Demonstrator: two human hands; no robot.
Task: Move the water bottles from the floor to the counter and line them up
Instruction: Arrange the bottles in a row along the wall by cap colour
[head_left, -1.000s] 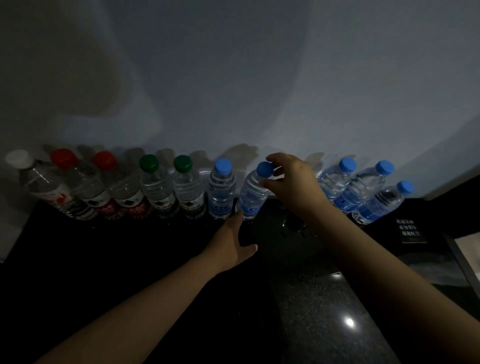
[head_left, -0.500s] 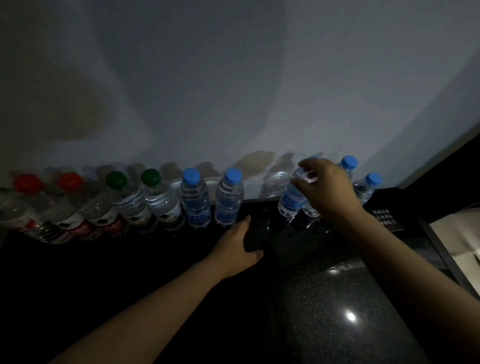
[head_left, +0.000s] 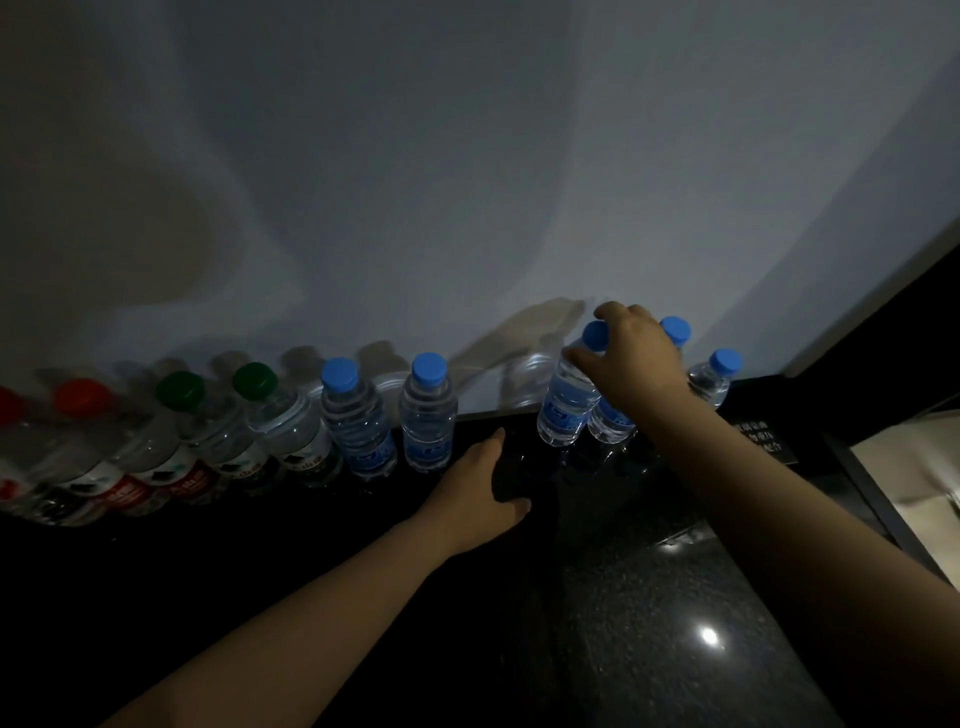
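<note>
Currently at line-up stage; row of bottles (head_left: 291, 426) stands on counter (head_left: 675, 597). R hand (head_left: 631, 358) pinches blue-cap bottle (head_left: 566, 400) by its neck at 1 o'clock, just beside a neighbour (head_left: 610, 423); whether base is lifted, cannot tell. L hand (head_left: 478, 499) lies flat, fingers loosely spread, at 12. Next move, est.: carry bottle toward 11 o'clock, closing gap beside row-end bottle (head_left: 428, 415), kept upright.

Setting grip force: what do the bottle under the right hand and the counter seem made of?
The bottle: probably thin clear plastic; see-through, ribbed, glossy. The counter: likely polished dark stone; speckled, mirrors a light spot.
</note>
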